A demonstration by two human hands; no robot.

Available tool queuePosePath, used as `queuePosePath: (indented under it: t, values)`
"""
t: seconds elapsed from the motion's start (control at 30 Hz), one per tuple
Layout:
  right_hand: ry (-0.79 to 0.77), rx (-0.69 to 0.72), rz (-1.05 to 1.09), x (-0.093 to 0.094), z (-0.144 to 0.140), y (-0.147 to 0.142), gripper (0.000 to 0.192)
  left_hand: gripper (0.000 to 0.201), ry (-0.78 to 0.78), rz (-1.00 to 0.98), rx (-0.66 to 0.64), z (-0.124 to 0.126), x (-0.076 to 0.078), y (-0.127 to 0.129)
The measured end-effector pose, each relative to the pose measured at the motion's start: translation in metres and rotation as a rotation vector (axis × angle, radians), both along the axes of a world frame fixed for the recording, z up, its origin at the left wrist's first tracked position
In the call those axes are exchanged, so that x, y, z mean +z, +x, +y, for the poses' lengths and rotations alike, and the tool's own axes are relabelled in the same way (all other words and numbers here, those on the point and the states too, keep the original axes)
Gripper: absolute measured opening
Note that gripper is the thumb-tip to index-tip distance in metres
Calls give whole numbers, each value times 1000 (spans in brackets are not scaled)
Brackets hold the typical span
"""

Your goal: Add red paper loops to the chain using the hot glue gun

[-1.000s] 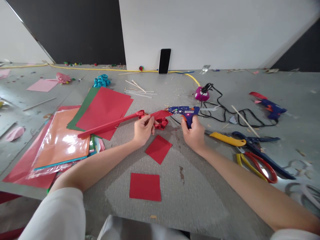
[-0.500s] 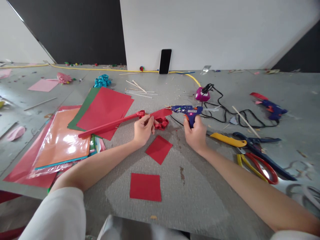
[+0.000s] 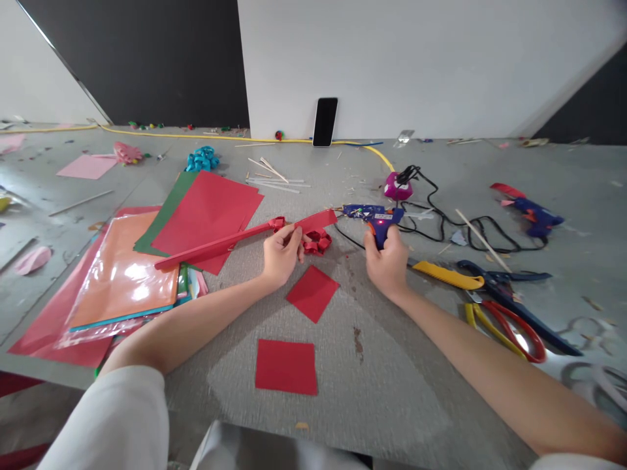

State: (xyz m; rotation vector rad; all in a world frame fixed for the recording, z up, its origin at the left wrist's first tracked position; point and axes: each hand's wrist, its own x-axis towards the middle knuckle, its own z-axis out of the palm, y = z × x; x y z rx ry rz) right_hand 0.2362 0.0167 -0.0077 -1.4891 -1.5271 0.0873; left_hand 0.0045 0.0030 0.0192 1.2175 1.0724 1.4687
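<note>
My left hand (image 3: 283,256) pinches a red paper strip (image 3: 316,222), whose free end points to the right. Beside those fingers is a looped red paper piece (image 3: 317,243); whether it joins the strip I cannot tell. A long, narrow folded red paper length (image 3: 210,245) runs leftward from the hand over the sheets. My right hand (image 3: 386,261) grips a blue hot glue gun (image 3: 375,214) with a red light on it. Its nozzle is right at the strip's free end. Two red paper pieces, a tilted square (image 3: 312,294) and a rectangle (image 3: 287,367), lie nearer me.
Red sheets (image 3: 210,212) and a plastic-wrapped orange pack (image 3: 130,267) lie left. At right are a yellow-handled cutter (image 3: 448,275), scissors (image 3: 514,329), a second glue gun (image 3: 536,215) and black cables (image 3: 435,212). A phone (image 3: 325,122) leans against the wall.
My right hand has shifted slightly right with the glue gun, drawing its nozzle toward the very end of the strip. My left hand keeps its pinch almost in place.
</note>
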Motion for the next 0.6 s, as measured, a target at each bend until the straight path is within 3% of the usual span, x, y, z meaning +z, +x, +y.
queuePosePath:
  t: [0.6]
  values:
    - [5,-13,133,11,-3,-8,51,47,1,-15,11,0,-2,1]
